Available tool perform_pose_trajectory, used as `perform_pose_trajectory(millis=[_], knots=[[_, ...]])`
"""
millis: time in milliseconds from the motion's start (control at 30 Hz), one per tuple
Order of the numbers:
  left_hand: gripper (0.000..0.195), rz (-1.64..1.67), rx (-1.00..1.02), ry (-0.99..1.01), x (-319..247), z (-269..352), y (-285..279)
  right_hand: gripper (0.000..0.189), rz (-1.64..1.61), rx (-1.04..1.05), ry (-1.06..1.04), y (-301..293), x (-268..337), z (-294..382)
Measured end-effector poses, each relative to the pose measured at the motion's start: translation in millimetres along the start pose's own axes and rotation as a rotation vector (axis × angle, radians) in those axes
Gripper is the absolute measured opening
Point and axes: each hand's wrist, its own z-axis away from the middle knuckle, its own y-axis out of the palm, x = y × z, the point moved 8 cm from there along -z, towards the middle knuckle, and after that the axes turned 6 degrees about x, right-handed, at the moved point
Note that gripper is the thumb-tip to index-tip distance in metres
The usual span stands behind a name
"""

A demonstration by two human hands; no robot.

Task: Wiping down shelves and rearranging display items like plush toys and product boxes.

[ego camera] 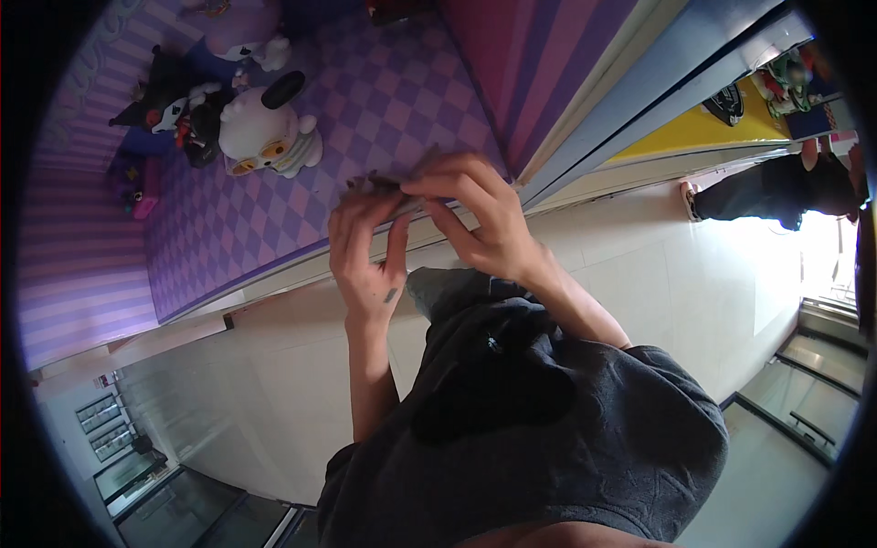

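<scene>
My left hand (366,243) and my right hand (479,212) meet over the front edge of a display shelf (404,103) covered in purple and pink diamonds. Between their fingers is a small, thin, greyish-brown item (396,194). It is blurred and mostly hidden, so its kind cannot be told. The left fingers curl around it from one side, while the right thumb and fingertips pinch at it from the other. Behind the hands, a white dog-like figurine (264,130) with yellow glasses and a black ear stands on the shelf.
A black-hooded figurine (181,116) and a lilac figurine (240,31) stand farther back, near a pink object (147,188). A striped side wall (521,61) bounds the shelf at right. Beyond are a yellow display (678,127) and another person's legs (754,188).
</scene>
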Motion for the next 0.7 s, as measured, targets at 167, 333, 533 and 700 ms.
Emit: perform_pose_trajectory(millis=[167,333,533,700], knots=[[0.027,0.046,0.015,0.084,-20,0,-23,0.041,-0.137,-0.007,-0.03,-14,30,0],[0.017,0.481,0.026,-0.059,-31,0,-34,0.04,-0.165,-0.032,-0.124,-27,60,-7],[0.02,0.594,0.022,-0.163,-32,3,-35,0.038,-0.401,-0.024,0.124,-28,44,-4],[0.02,0.605,0.015,-0.144,-37,2,-30,0.036,-0.421,0.072,0.238,-24,29,12]])
